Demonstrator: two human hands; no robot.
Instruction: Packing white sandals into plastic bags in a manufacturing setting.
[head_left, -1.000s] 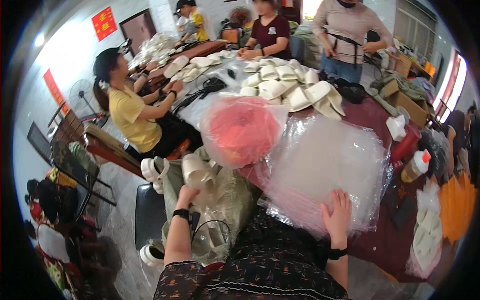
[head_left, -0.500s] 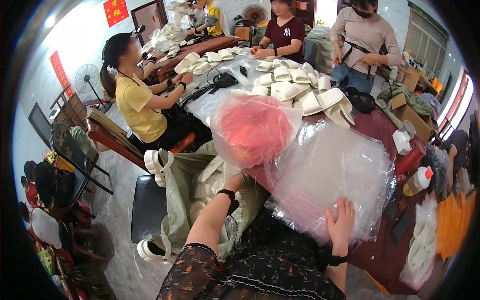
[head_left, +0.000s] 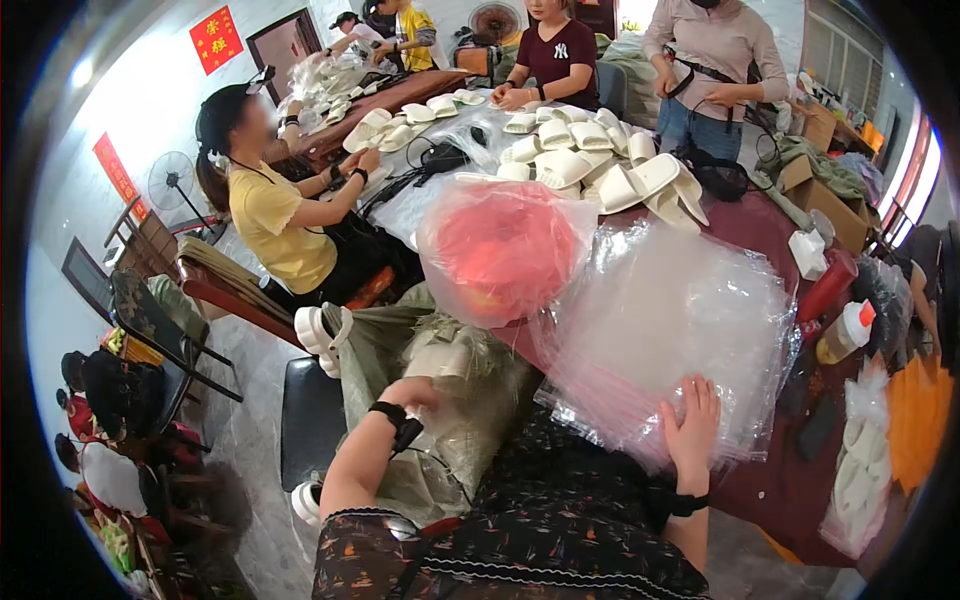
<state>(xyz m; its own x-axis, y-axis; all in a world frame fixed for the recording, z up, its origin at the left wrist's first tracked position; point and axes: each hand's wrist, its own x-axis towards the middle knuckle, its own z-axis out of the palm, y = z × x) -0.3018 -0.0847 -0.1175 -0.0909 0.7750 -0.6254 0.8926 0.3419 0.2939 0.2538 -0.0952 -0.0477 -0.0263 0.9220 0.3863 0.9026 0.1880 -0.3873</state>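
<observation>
Resting on clear plastic bags on the dark-red table, your right hand has straight fingers; your left hand is at the green woven sack, grip too blurred to tell.

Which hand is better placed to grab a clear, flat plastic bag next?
Probably the right hand: it rests on the flat stack of clear plastic bags, while the left hand is at the green woven sack.

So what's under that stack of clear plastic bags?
The dark red table shows beside the bag stack, which appears to lie on it. Anything directly beneath is covered. The right hand rests on top.
</observation>
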